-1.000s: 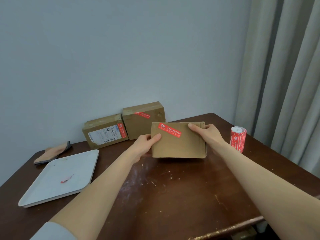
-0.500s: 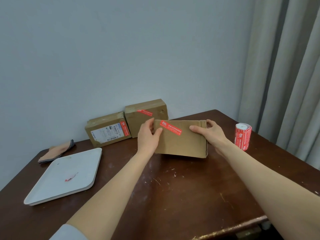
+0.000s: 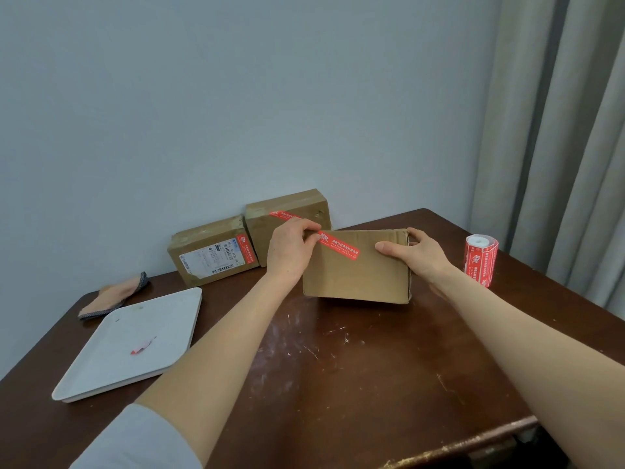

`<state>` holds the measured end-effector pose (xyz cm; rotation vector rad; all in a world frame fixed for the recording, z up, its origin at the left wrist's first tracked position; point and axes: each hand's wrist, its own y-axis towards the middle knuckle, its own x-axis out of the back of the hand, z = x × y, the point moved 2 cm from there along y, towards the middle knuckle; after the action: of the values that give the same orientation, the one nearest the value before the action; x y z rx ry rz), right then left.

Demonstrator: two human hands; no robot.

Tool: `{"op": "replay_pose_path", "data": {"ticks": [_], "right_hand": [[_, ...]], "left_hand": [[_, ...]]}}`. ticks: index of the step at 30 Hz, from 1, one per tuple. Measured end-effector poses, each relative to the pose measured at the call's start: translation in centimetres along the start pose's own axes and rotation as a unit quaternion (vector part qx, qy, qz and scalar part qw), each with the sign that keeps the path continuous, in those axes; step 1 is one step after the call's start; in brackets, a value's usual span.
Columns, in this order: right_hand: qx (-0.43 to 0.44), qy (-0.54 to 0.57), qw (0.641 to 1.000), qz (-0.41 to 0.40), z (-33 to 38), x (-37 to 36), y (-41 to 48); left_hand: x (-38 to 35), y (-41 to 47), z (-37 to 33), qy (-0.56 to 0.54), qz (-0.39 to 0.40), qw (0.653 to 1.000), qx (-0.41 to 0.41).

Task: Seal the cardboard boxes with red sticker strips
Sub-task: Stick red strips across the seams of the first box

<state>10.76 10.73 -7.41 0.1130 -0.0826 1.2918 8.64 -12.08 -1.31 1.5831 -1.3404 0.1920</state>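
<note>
Closest, at 8 o'clock on the brown counter: a white tray with a small red scrap on it. Just past the tray, at 9 o'clock: a folded cloth.

In the middle, standing on its side: a cardboard box, held by both hands. Left hand curled over the box's top corner at 10 o'clock, pinching it, thumb on the end of the red sticker strip. Right hand wrapped round the box's end at 3 o'clock, thumb on the front. Strip stuck slanting across the front. Looks nearly done, maybe not yet rubbed flat over the top edge.

At 2 o'clock, near the right hand: the sticker roll, upright.

Farthest, at 11 o'clock by the wall: a labelled box and a plain box, side by side, each with a red strip on already.

So, by the look of it: two sealed, the third almost. Cannot tell about the hidden sides.
</note>
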Motion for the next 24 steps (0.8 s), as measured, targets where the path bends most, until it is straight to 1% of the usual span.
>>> {"op": "replay_pose_path", "data": {"ticks": [10,18,24], "right_hand": [[0.004,-0.026,1.0,0.0,0.3,0.09,-0.31],[0.007,-0.038,0.999,0.001,0.47,0.15,-0.48],[0.006,-0.038,0.999,0.001,0.51,0.15,-0.49]], "left_hand": [[0.55,0.26,-0.26,-0.008,0.005,1.0,0.009],[0.88,0.45,-0.68,0.025,0.018,0.999,0.007],[0.8,0.51,-0.93,0.071,0.023,0.997,-0.006]]}}
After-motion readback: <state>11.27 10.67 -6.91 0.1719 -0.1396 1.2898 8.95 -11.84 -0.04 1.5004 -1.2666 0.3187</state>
